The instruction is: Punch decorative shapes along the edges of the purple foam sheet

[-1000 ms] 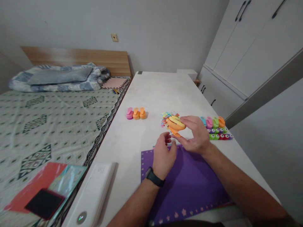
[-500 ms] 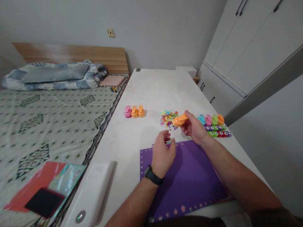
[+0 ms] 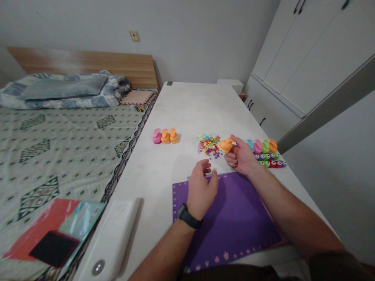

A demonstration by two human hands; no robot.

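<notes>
My right hand [image 3: 240, 157] grips an orange craft punch [image 3: 225, 146] above the table, beside a heap of small colourful paper cutouts [image 3: 208, 144]. My left hand [image 3: 202, 186], with a dark watch on its wrist, hovers over the upper left part of a purple sheet [image 3: 234, 210]; its fingers are loosely curled and apart, and nothing shows in them. Small punched shapes run along the sheet's left, top and bottom edges. Other coloured sheets peek out from underneath it.
One pink and two orange craft punches [image 3: 165, 136] stand left of the cutouts. Rows of coloured punches [image 3: 265, 146] stand at the right edge. A white device [image 3: 113, 234] lies at the table's front left. A phone [image 3: 54, 248] rests on packaged sheets on the bed.
The orange punch has turned in my right hand and shifted slightly right, now tilted differently. My left hand has stayed almost still. The view has tipped slightly.
</notes>
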